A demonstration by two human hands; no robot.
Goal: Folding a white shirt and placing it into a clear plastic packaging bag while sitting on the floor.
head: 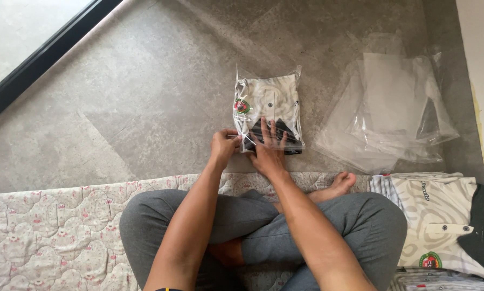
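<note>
Now, far left: dark window frame [48,51] running diagonally over grey stone floor [145,81]. Near left, quilted floral mat [48,231]. Centre: left hand [224,146] pinching near-left corner of clear plastic bag [268,110], fingers curled tight. Bag flat on floor, w/ folded pale patterned shirt [271,99] inside. Right hand [267,150] spread flat, pressing down on bag's near edge. Further right, loose stack of empty clear bags [387,118]. Near right, pile of folded shirts [441,215], unbagged.
</note>
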